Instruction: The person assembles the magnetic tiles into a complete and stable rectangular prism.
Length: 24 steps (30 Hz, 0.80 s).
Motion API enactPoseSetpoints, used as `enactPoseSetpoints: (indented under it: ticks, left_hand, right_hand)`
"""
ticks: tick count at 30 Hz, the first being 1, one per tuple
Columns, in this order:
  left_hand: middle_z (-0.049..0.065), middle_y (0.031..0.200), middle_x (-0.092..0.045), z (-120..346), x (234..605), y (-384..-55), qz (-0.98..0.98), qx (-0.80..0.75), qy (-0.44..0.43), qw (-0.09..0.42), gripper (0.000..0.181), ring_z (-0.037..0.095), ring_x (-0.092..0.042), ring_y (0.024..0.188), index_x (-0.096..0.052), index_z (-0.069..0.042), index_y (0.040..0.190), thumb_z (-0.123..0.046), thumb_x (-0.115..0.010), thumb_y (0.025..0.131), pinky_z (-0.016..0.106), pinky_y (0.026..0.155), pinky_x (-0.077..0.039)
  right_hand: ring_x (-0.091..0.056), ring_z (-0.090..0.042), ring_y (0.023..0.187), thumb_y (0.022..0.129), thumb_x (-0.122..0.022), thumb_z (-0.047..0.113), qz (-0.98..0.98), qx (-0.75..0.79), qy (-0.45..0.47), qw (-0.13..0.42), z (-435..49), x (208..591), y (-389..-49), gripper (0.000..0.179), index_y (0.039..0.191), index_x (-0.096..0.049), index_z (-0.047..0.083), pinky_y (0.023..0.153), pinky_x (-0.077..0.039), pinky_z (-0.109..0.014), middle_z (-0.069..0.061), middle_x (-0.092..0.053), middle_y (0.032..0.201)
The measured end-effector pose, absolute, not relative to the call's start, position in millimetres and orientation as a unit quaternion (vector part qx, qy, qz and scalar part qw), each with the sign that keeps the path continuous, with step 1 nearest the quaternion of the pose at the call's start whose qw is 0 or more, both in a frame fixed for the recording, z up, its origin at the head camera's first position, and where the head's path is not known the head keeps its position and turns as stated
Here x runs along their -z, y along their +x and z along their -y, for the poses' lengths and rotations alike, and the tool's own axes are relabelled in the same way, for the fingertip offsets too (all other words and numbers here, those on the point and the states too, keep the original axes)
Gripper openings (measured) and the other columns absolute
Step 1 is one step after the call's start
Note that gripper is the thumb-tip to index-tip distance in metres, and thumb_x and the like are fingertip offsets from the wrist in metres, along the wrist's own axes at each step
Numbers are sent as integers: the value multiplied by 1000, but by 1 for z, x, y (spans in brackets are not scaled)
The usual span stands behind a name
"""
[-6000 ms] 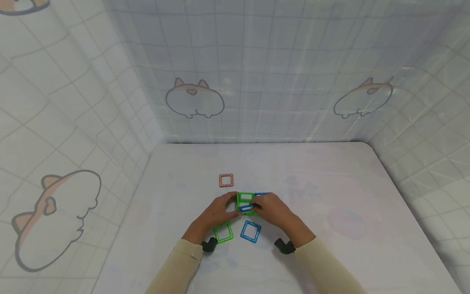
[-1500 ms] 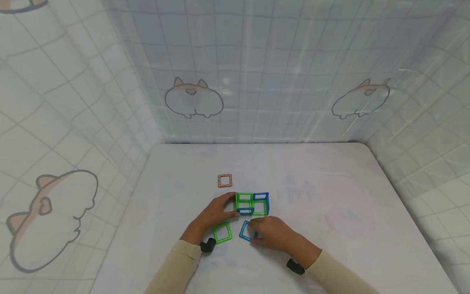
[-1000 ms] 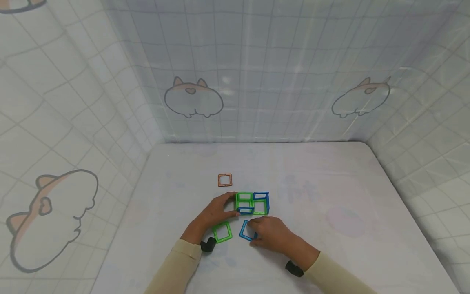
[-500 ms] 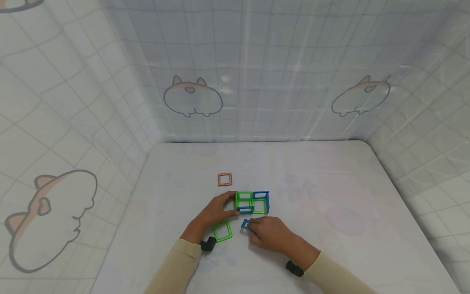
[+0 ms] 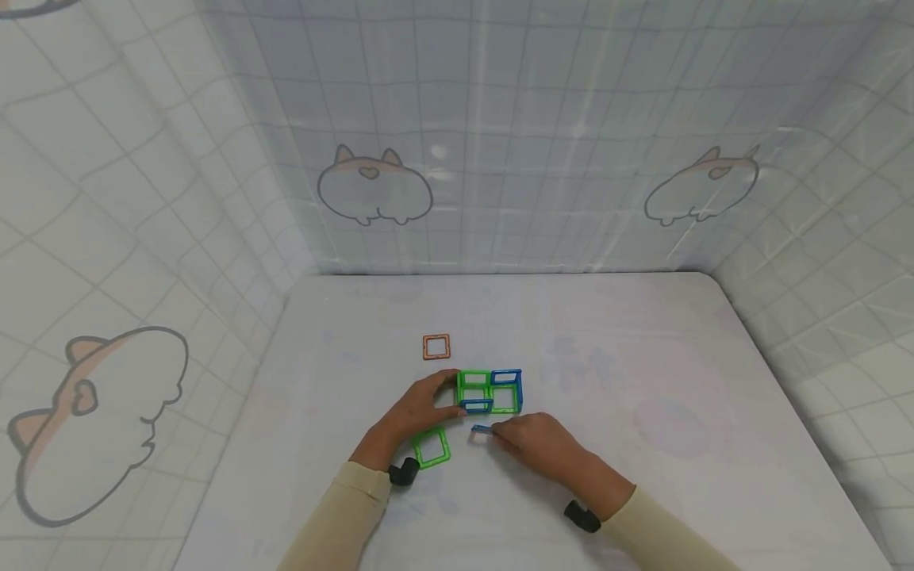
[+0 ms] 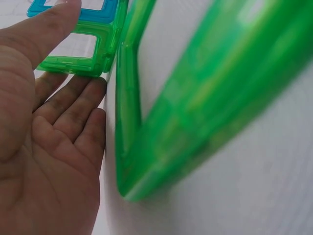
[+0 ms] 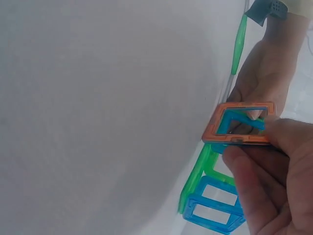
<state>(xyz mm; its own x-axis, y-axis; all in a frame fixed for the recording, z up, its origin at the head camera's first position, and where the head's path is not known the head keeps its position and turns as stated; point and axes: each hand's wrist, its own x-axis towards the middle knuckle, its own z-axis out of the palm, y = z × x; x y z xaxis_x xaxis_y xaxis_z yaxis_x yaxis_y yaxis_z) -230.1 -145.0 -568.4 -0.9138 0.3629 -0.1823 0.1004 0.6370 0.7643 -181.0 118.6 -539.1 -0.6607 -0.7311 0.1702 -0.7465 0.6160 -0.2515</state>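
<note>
On the table stands a frame of green and blue square magnetic tiles (image 5: 504, 412), with several sides upright. My left hand (image 5: 414, 412) braces its left end, thumb across the blue tile at the front and fingers behind the green side; the left wrist view shows the thumb (image 6: 54, 27) over the blue tile. My right hand (image 5: 539, 444) pinches a square tile (image 5: 481, 429) on edge just in front of the frame. It looks blue from above, while the right wrist view shows an orange face (image 7: 234, 139) with a thin blue line along its lower edge.
A green square tile (image 5: 446, 452) lies flat by my left wrist, looming large in the left wrist view. Behind the frame, an orange square tile (image 5: 436, 358) lies flat. The white-covered table (image 5: 643, 357) meets printed curtains (image 5: 528, 159) at the back and sides.
My right hand, over the frame six seconds ago, came down to the blue tile lying in front, lifted it and tipped it on edge. My left hand has stayed at the frame.
</note>
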Motion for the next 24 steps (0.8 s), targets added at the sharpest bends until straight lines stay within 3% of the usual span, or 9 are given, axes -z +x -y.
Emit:
enactPoseSetpoints:
  ticks: [4,17,24]
  left_hand:
    - [-3,149,-50,145,567,-229,-889,-408,125,166,79,18,-42,139,-45,-21,149,-45,-79,83,47,114,-37]
    - [-1,151,-48,142,562,-227,-899,-390,127,156,85,20,-41,142,-39,-20,152,-45,-80,82,46,117,-34]
    - [-2,148,-51,141,554,-224,-895,-409,162,77,84,22,-42,141,-44,-18,149,-51,-79,80,48,114,-36]
  right_hand:
    - [-72,-5,87,87,-78,17,892,-171,414,55,-120,535,-182,21,108,-77,13,75,-58,-20,4,-77,99]
    - [-72,-8,91,84,-79,10,894,-189,400,69,-122,531,-184,23,107,-77,13,80,-59,-24,3,-77,101]
    - [-71,-7,85,80,-83,7,892,-193,396,103,-126,529,-189,24,103,-78,11,76,-59,-22,3,-77,95]
